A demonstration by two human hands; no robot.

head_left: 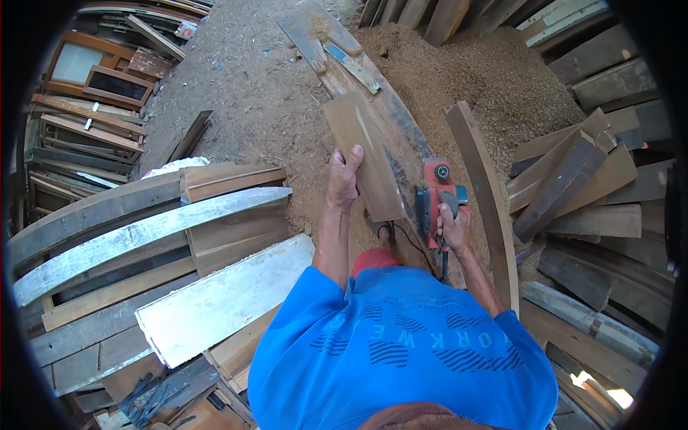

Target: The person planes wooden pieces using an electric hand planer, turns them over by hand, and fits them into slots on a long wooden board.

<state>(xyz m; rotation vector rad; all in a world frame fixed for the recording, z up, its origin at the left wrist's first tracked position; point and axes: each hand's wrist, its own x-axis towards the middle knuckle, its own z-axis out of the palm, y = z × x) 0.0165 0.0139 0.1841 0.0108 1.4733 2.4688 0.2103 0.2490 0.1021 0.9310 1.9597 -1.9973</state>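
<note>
Both arms reach forward from the torso (401, 330), forearms bare below short blue sleeves (304, 290). Left forearm (334, 240) runs nearly straight ahead; left hand (345, 178) sits farther out than the other, in a firm grip, thumb (356, 155) raised and pointing forward, most fingers hidden. Right forearm (480, 276) angles inward; right hand (453, 229) is curled in a closed grasp, knuckles bent, wrist roughly in line. Hands well apart.

Ground (244, 93) lies open forward-left of the left hand (345, 176); a long board (489, 197) bars the right hand (454, 229) on its right.
</note>
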